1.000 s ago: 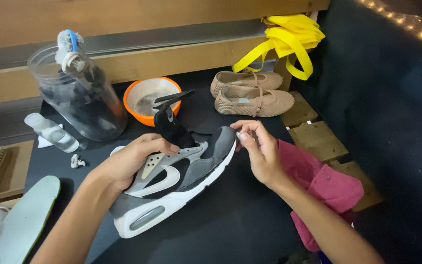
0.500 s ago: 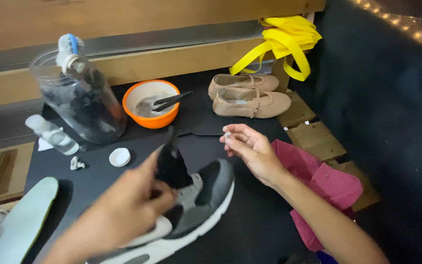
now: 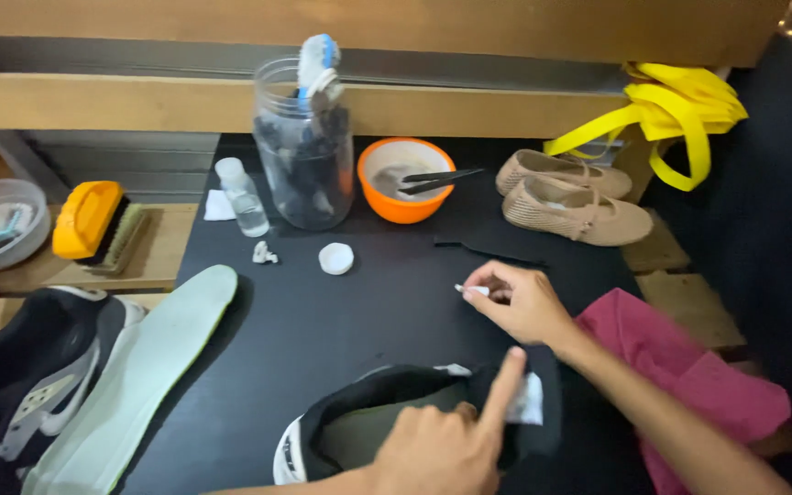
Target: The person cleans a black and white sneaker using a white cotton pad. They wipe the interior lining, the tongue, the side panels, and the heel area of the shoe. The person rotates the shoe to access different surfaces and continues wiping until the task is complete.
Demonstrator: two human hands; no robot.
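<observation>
**Sneaker at near edge, tongue held up, lace tip drawn clear to the right**

The black sneaker [image 3: 387, 431] lies at the near edge of the dark surface [image 3: 359, 312], opening upward, cut off by the bottom of the view. Only its collar and tongue show, so toe direction cannot be told; what shows runs roughly left to right.

The left hand [image 3: 442, 449] is directly on the sneaker, loosely closed about the tongue with the forefinger extended up its back. It is the nearer hand.

The right hand [image 3: 520, 302] sits just beyond and right of the sneaker, apart from it, thumb and forefinger pinched on a small white lace tip [image 3: 471, 291] pointing left.

Outward: a white cap [image 3: 335, 258], an orange bowl [image 3: 405, 179] with a tool across it, a clear jar [image 3: 304, 147], tan flat shoes [image 3: 570, 197], a pale insole [image 3: 139, 376], a pink cloth [image 3: 680, 367].
</observation>
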